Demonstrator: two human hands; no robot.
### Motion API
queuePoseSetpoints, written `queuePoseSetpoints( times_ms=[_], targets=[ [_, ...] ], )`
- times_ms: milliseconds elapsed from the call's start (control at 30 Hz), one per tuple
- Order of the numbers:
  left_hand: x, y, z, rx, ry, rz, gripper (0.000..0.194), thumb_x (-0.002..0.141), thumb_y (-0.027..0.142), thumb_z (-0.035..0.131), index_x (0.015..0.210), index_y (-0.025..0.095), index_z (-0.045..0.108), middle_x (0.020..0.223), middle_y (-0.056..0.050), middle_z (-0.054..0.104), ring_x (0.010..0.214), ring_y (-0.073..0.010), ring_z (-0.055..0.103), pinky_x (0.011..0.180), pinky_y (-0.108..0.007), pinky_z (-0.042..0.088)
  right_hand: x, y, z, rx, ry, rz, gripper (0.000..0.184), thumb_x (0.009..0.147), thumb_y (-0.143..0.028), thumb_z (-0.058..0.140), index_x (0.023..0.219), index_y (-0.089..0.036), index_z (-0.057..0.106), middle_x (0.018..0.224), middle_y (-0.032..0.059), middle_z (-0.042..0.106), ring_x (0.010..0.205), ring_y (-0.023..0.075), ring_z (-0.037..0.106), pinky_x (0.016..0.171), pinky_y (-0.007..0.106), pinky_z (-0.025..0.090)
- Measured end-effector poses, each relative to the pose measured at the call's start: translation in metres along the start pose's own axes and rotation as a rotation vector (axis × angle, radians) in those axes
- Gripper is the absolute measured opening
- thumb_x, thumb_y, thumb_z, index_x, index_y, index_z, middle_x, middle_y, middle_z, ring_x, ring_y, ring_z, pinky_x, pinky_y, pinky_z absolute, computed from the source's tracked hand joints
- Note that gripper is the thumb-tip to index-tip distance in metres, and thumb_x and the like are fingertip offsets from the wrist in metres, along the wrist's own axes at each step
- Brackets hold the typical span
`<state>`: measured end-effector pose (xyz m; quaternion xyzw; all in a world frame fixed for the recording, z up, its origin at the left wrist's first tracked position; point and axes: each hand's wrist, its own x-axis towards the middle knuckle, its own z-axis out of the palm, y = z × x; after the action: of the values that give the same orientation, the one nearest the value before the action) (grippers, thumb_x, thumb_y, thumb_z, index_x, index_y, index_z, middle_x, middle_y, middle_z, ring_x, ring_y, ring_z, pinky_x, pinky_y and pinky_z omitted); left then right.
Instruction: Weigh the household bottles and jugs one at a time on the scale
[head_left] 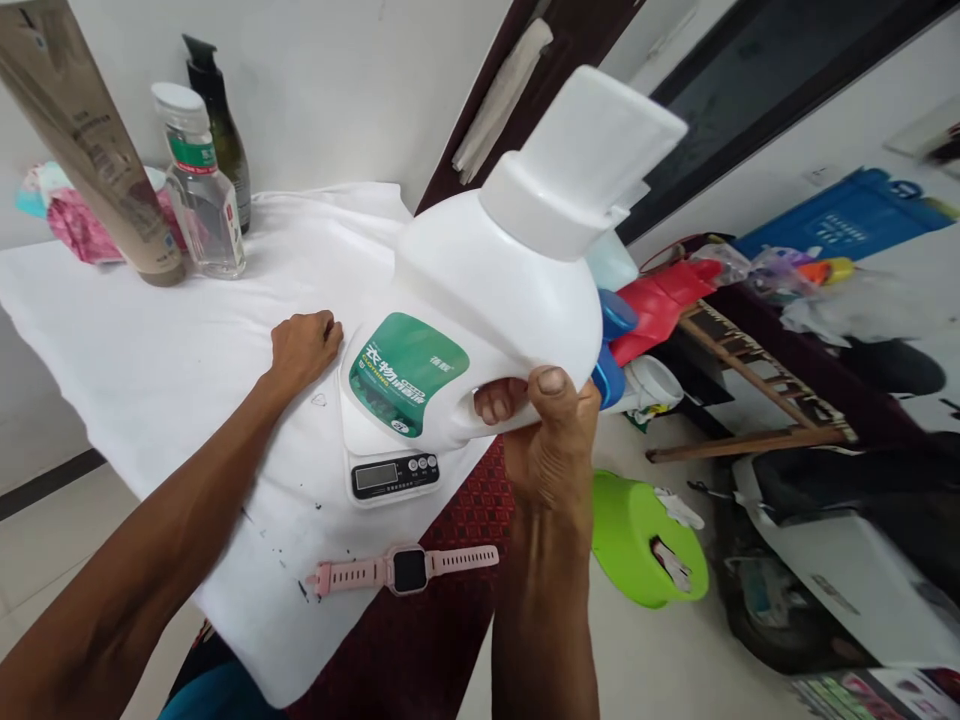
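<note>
A large white laundry detergent bottle (502, 270) with a green label and a white cap (600, 150) stands over a white digital kitchen scale (394, 480). Its base is at the scale's platform, though I cannot tell whether its weight rests there. My right hand (551, 430) is wrapped round the bottle's handle, thumb on the near side. Just left of the scale, my left hand (304, 350) lies on the white cloth (187, 380) with its fingers curled in and nothing visible in them. A pink smartwatch (409, 570) lies unfastened in front of the scale.
At the back left stand a beige tube (97, 150), a clear bottle (202, 200) and a dark pump bottle (221, 120), beside a pink packet (82, 225). Off the table's right side are a green basin (637, 540), a red bottle (660, 300) and a wooden rack (750, 440).
</note>
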<state>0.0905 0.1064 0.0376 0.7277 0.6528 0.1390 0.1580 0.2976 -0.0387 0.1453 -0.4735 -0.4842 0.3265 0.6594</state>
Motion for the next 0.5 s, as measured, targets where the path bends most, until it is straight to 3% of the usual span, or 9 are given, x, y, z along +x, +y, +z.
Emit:
queuePoseSetpoints(
  times_ms=[133, 267, 400, 500],
  targets=[
    [-0.001, 0.001, -0.001, -0.008, -0.016, -0.004, 0.038, 0.104, 0.036, 0.039, 0.099, 0.022, 0.074, 0.099, -0.015, 0.077, 0.093, -0.0308, 0.069, 0.076, -0.039, 0.039, 0.012, -0.005, 0.019, 0.052, 0.123, -0.038, 0.051, 0.076, -0.056, 0.088, 0.062, -0.025, 0.05, 0.051, -0.0099, 0.038, 0.041, 0.0083, 0.033, 0.039, 0.026, 0.029],
    [0.0, -0.001, 0.004, -0.003, -0.004, 0.018, 0.04, 0.105, 0.036, 0.038, 0.1, 0.02, 0.074, 0.099, -0.015, 0.077, 0.094, -0.0302, 0.07, 0.076, -0.038, 0.039, 0.038, -0.005, 0.036, 0.035, 0.303, -0.148, 0.053, 0.077, -0.058, 0.087, 0.059, -0.026, 0.047, 0.051, -0.0093, 0.035, 0.041, 0.008, 0.03, 0.038, 0.026, 0.021],
    [0.001, -0.002, 0.007, -0.019, -0.02, 0.027, 0.039, 0.106, 0.034, 0.035, 0.1, 0.021, 0.072, 0.1, -0.012, 0.078, 0.093, -0.028, 0.07, 0.075, -0.037, 0.038, 0.084, 0.02, 0.044, -0.107, 0.495, -0.285, 0.048, 0.088, -0.054, 0.079, 0.06, -0.028, 0.05, 0.051, -0.0081, 0.035, 0.043, 0.011, 0.029, 0.042, 0.03, 0.021],
    [0.0, -0.002, 0.006, -0.044, -0.036, 0.028, 0.038, 0.107, 0.033, 0.036, 0.101, 0.021, 0.071, 0.1, -0.012, 0.077, 0.092, -0.0274, 0.07, 0.074, -0.037, 0.037, 0.121, 0.048, 0.044, -0.187, 0.615, -0.263, 0.05, 0.088, -0.052, 0.08, 0.058, -0.029, 0.046, 0.05, -0.0071, 0.037, 0.046, 0.012, 0.03, 0.044, 0.031, 0.021]
  ],
)
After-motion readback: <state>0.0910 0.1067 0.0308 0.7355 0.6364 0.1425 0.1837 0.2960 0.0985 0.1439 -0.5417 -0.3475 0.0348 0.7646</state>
